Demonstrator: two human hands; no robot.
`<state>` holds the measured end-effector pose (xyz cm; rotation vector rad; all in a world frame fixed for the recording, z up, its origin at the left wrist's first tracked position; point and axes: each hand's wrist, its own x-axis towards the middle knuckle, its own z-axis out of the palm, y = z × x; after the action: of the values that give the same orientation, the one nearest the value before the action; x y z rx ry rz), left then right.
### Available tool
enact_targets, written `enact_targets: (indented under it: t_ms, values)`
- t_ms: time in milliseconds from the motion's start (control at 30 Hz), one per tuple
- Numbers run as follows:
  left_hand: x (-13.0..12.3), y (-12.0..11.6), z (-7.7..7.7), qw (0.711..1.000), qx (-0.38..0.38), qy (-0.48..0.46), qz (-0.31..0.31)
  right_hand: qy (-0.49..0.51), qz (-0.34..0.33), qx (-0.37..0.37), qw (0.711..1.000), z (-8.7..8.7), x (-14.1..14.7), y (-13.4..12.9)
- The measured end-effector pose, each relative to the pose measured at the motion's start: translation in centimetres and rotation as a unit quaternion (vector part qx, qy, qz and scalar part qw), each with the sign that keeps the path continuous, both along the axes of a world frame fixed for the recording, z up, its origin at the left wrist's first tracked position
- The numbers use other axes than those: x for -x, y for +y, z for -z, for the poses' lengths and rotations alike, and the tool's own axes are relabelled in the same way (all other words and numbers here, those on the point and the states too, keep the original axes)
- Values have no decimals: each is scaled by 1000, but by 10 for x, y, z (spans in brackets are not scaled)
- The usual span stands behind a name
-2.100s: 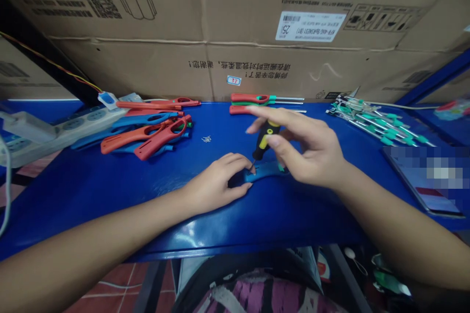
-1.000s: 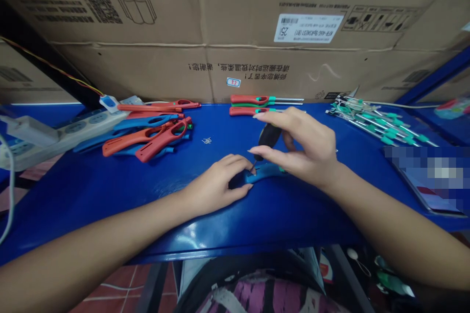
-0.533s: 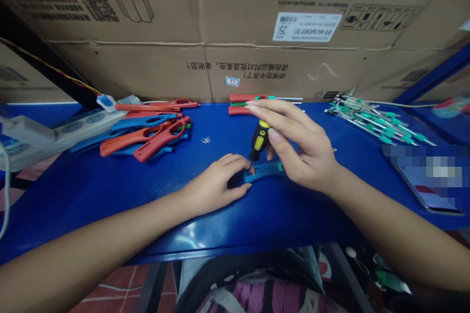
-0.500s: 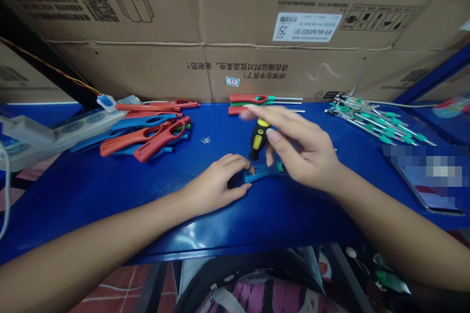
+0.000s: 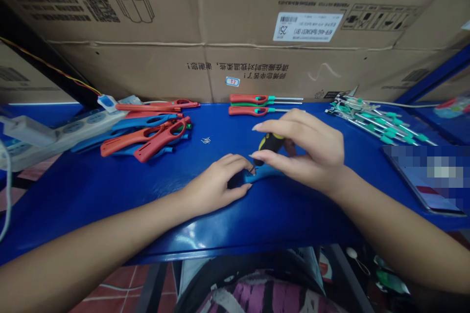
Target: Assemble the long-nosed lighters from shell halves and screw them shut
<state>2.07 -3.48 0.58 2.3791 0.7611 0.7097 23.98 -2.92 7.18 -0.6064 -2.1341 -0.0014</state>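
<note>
A blue lighter handle [image 5: 266, 171] lies on the blue table, gripped near its left end by the fingers and thumb of my left hand [image 5: 225, 183]. In my right hand [image 5: 316, 149] is a black and yellow screwdriver [image 5: 271, 143], between thumb and fingers. It leans to the right, with its tip down at the left end of the handle, beside my left fingertips. My right hand covers the handle's right end. Beyond my left hand sits a small pile of screws [image 5: 205, 140].
Red and blue lighter handles [image 5: 157, 144] are heaped at left beside a power strip [image 5: 82, 126]. Assembled lighters [image 5: 246, 110] lie at the back. Metal lighter tubes with green parts [image 5: 382, 120] and a flat screen device [image 5: 422, 181] are at right. A cardboard box [image 5: 147, 68] stands behind.
The screwdriver has gone from nearly upright to leaning right. My right hand has shifted slightly right, its fingers now around the screwdriver handle. My left hand and the blue lighter handle have stayed put.
</note>
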Motion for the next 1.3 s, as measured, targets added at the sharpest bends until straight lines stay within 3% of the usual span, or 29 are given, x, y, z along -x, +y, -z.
enact_targets:
  t_ms: [67,200,367,500,667,733,800,867,1067,1233,1300]
  values:
    - [0,0,-1,1000,5,2,-1,-9,4,-8,1000,0,-1,0]
    - [0,0,0,1000,1,8,-5,4,-48,86,995,0,-1,0]
    - [0,-1,1,1000,-4,3,-4,-20,6,-10,1000,0,-2,1]
    - [0,-1,-2,1000,8,9,-3,-3,-43,82,996,0,-2,1]
    - [0,-1,-3,1000,12,7,-1,-19,11,-64,998,3,-5,4]
    - [0,-1,-3,1000,13,10,-1,-25,17,-31,999,2,-5,4]
    - [0,-2,-2,1000,12,11,-5,-12,-13,49,999,0,-3,3]
    - [0,-2,-1,1000,9,10,-6,8,-47,82,996,-2,0,1]
    - [0,-2,3,1000,-11,20,-10,-56,-5,-34,998,-3,3,-5]
    - [0,-2,3,1000,-2,26,-5,-36,-66,92,993,0,5,-5]
    - [-1,-3,3,1000,-4,28,-6,-24,-82,110,990,0,7,-4]
